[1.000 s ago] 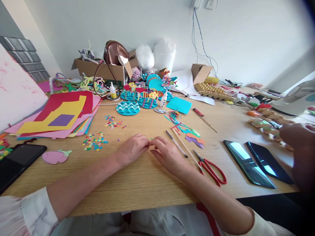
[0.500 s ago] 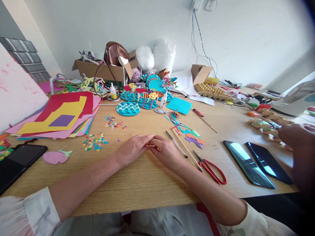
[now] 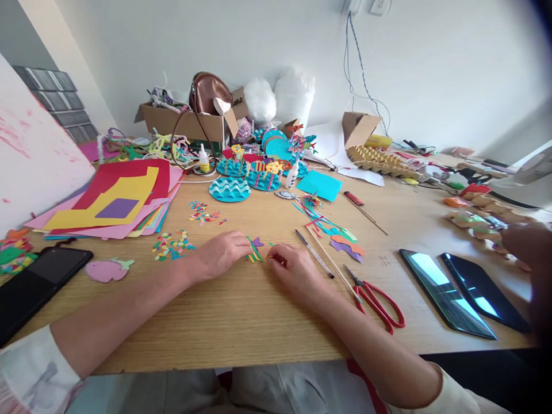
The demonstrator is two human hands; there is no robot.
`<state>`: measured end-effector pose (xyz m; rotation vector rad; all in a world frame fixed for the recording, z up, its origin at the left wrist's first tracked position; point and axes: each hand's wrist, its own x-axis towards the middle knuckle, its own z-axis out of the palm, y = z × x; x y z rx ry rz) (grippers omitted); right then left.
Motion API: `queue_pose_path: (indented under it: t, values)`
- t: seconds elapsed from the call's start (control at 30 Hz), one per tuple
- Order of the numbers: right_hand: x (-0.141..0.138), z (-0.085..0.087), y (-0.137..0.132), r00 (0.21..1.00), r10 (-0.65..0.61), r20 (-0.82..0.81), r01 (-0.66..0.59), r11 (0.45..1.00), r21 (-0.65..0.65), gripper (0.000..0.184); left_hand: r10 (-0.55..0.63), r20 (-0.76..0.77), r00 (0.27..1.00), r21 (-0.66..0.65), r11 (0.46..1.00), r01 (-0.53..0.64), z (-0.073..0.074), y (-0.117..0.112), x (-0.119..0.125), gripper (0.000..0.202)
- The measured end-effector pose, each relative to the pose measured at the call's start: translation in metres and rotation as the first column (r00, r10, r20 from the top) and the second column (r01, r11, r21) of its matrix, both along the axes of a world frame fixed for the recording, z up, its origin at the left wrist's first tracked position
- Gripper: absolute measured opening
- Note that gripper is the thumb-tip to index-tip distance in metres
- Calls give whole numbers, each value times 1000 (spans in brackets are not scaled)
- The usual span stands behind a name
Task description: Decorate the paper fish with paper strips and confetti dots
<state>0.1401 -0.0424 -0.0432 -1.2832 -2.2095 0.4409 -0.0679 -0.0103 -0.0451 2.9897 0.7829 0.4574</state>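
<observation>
My left hand (image 3: 221,254) rests on the wooden table (image 3: 259,310), fingers curled and pinching a small bundle of coloured paper strips (image 3: 254,250) with a purple bit on top. My right hand (image 3: 293,268) lies just right of it, fingers pinched round a tiny piece that I cannot make out. The two hands are a short way apart. A thin dark stick (image 3: 314,261) and a wooden skewer (image 3: 334,262) lie just right of my right hand, then red-handled scissors (image 3: 379,300).
Coloured paper sheets (image 3: 107,202) stack at the left, confetti bits (image 3: 172,245) near them. Blue wave discs (image 3: 229,188), glue bottles and cardboard boxes crowd the back. Two phones (image 3: 457,287) lie at the right, another phone (image 3: 34,287) at the left. Another person's hand (image 3: 528,244) is at the far right.
My hands have drawn slightly apart, baring the coloured strips between them. The view has shifted a little to the left and up.
</observation>
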Motion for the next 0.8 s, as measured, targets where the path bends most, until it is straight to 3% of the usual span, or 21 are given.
queue_pose_path:
  t: [0.23,0.8]
  values:
    - [0,-1,1,1000,-2,12,3,1000,-4,14,-27,-12,1000,19,999,27,-14,-1,1,22]
    - [1,-1,0,1000,-15,20,15,1000,-22,14,-61,-118,991,95,993,73,-5,-3,1,24]
